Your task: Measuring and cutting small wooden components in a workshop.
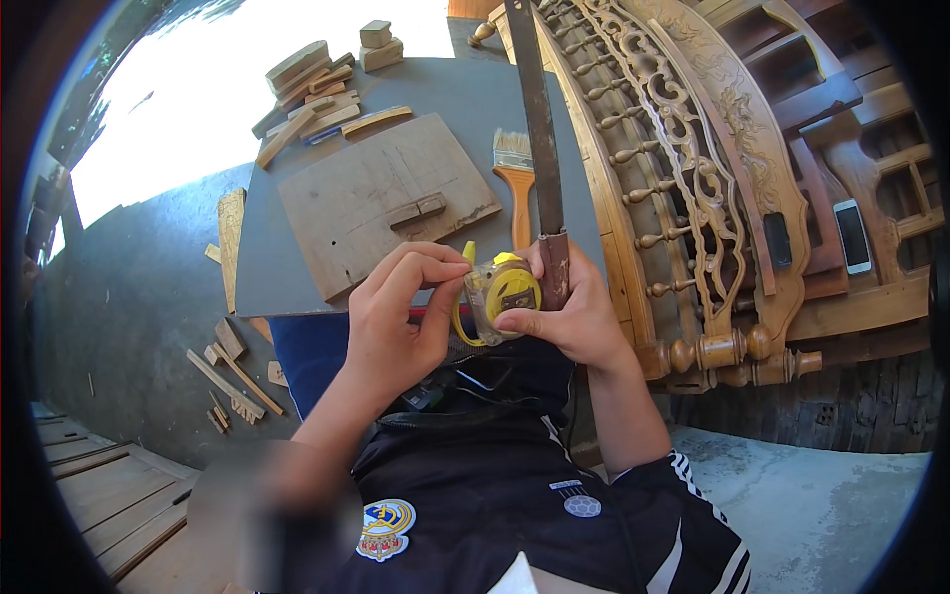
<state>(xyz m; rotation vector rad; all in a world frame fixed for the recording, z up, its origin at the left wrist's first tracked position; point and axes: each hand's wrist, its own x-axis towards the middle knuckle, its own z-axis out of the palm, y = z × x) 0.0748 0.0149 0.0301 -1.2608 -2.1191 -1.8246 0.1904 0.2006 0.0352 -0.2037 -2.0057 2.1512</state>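
Observation:
A yellow tape measure (513, 290) with a clear, worn case rests in my right hand (586, 322), the thumb across its front. Against the same palm lies the brown handle (555, 265) of a long, dark, flat blade (535, 119), which points away over the table; how firmly the fingers hold it is partly hidden. My left hand (401, 312) is closed in a pinch at the left side of the case, on a yellow strip (469, 251) that looks like the measuring tape. Just beyond is a flat wooden board (386, 188) with a small dark wood block (418, 211) on it.
A paintbrush (515, 183) lies beside the blade on the grey table (445, 84). Wood offcuts (312, 99) are piled at the far left. Carved wooden furniture (693, 168) stands close on the right, bearing two phones (851, 236). More scraps (233, 371) lie on the floor at left.

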